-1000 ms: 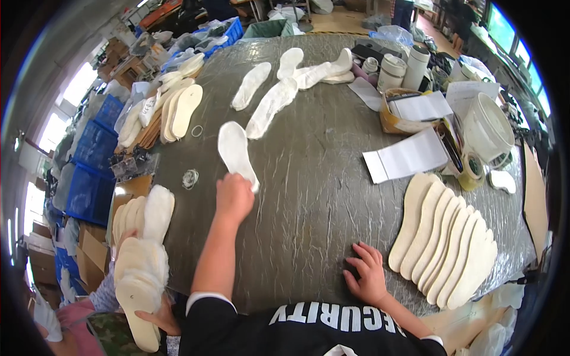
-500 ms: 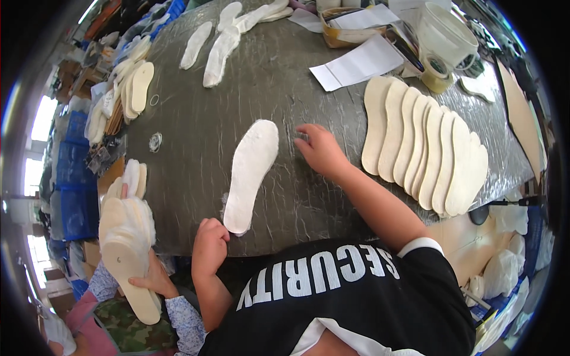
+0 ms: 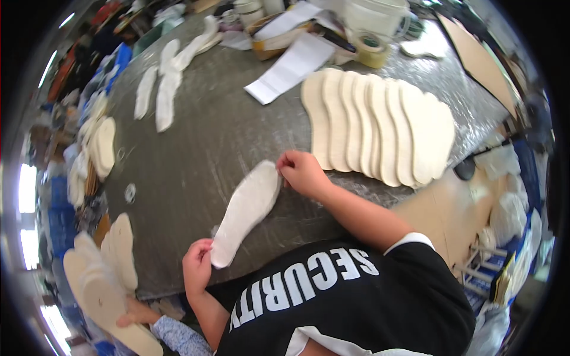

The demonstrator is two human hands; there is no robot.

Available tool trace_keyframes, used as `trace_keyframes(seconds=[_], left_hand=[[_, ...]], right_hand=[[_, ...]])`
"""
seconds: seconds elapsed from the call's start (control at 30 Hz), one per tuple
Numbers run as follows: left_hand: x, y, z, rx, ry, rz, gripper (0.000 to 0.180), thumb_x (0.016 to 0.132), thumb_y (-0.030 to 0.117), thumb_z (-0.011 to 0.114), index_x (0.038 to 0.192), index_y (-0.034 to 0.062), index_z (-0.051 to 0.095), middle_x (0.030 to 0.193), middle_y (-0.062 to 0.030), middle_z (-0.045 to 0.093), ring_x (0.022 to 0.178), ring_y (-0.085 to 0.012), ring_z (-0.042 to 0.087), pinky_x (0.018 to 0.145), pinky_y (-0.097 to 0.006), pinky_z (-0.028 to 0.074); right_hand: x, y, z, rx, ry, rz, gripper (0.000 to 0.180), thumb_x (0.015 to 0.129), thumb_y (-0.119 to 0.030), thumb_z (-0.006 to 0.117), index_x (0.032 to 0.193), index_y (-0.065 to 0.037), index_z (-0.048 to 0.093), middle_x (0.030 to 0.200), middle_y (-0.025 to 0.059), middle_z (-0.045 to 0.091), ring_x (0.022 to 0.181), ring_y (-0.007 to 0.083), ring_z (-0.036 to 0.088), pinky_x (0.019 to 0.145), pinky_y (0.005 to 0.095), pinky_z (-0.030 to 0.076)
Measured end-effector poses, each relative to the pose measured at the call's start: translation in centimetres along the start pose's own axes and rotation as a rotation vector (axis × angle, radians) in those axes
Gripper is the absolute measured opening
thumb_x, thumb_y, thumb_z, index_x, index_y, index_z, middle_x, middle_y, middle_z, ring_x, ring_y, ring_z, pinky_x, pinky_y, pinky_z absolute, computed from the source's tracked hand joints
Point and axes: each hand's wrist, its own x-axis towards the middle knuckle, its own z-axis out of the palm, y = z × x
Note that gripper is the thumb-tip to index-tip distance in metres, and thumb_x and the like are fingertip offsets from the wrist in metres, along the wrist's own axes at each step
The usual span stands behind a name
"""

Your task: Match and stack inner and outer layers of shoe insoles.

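A white fluffy insole (image 3: pixel 246 210) lies slanted on the dark table in front of me. Its narrow heel end is between the fingertips of my left hand (image 3: pixel 197 265), which is closed on the edge. At the wide toe end, my right hand (image 3: pixel 303 173) pinches the right edge with curled fingers. To the right of that hand, a fanned row of cream insoles (image 3: pixel 380 130) overlaps on the table. Several white insole pieces (image 3: pixel 168 92) lie at the far left.
At the lower left a co-worker's hand (image 3: pixel 136 312) holds a bundle of insoles (image 3: pixel 98 291). More insoles (image 3: pixel 104 145) sit along the left table edge. Papers (image 3: pixel 291 66), a tape roll (image 3: pixel 372 50) and a clear bucket (image 3: pixel 377 19) stand at the back.
My right hand has come down onto the toe edge of the insole and closed. My left hand has taken the heel end. The insole slants more, and the view has turned.
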Motion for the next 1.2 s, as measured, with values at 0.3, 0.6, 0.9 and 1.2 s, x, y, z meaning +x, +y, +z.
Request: trace_keyframes(seconds=[0.3,0.6,0.9,1.2], left_hand=[[3.5,4.2,-1.3,0.771,0.094,0.253,0.008,0.075,-0.007,0.056,0.079,-0.0008,0.054,0.08,-0.0065,0.049,0.072,-0.0171,0.052,0.066,-0.029,0.043],[7.4,12.2,7.5,0.668,-0.018,0.512,0.011,0.076,-0.002,0.063,0.085,0.0005,0.057,0.092,-0.0117,0.058,0.091,-0.0287,0.056,0.082,-0.037,0.046],[8.4,18.7,28.8,0.482,-0.721,1.218,0.036,0.074,0.005,0.073,0.108,0.0011,0.06,0.115,-0.0135,0.062,0.116,-0.0338,0.052,0.1,-0.044,0.042],[13.4,19.1,30.2,-0.859,-0.931,-0.113,0.066,0.092,0.051,0.061,0.129,-0.0002,0.042,0.131,-0.0187,0.05,0.118,-0.0328,0.053,0.101,-0.045,0.045]], right_hand=[[-12.5,1.7,-18.7,-0.797,0.877,-0.458,0.03,0.069,0.004,0.074,0.095,-0.006,0.063,0.099,0.0121,0.063,0.091,0.0288,0.063,0.079,0.0381,0.05],[-14.6,0.8,-26.4,-1.032,0.283,-0.03,0.05,0.061,-0.018,0.085,0.103,-0.008,0.061,0.128,0.0088,0.055,0.12,0.0305,0.05,0.097,0.0408,0.043],[-12.0,1.1,-29.2,-0.968,0.834,-0.565,0.012,0.09,-0.009,0.059,0.084,0.0,0.064,0.096,0.0126,0.067,0.091,0.0329,0.062,0.081,0.0379,0.048],[-10.1,-7.2,-21.1,-0.852,0.877,-1.151,0.006,0.082,-0.005,0.063,0.077,-0.003,0.06,0.094,0.0112,0.065,0.081,0.0287,0.06,0.072,0.038,0.048]])
